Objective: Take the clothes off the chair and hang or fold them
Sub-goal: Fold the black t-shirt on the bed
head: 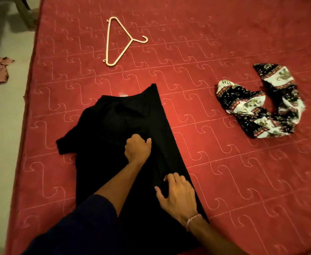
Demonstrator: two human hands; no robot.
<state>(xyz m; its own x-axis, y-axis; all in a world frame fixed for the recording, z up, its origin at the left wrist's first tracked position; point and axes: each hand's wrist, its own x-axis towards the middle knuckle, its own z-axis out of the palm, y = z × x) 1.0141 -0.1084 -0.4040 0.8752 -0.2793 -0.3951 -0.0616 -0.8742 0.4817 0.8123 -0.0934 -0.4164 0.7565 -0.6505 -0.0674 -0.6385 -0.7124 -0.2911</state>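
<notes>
Here, black garment (pixel 132 116) under fingers (pixel 171 178).

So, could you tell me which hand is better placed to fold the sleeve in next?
Probably the left hand. It rests on the black shirt nearer the spread sleeve, on that same side. The right hand presses the hem end by the opposite folded edge.

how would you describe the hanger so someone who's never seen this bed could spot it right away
Start with the red quilted mattress that fills most of the view. Look to its far side, beyond the black garment being folded. There the hanger lies flat and alone, hook pointing right: a pale, rigid, triangular outline, the only thing on the bed that is not cloth.
</notes>
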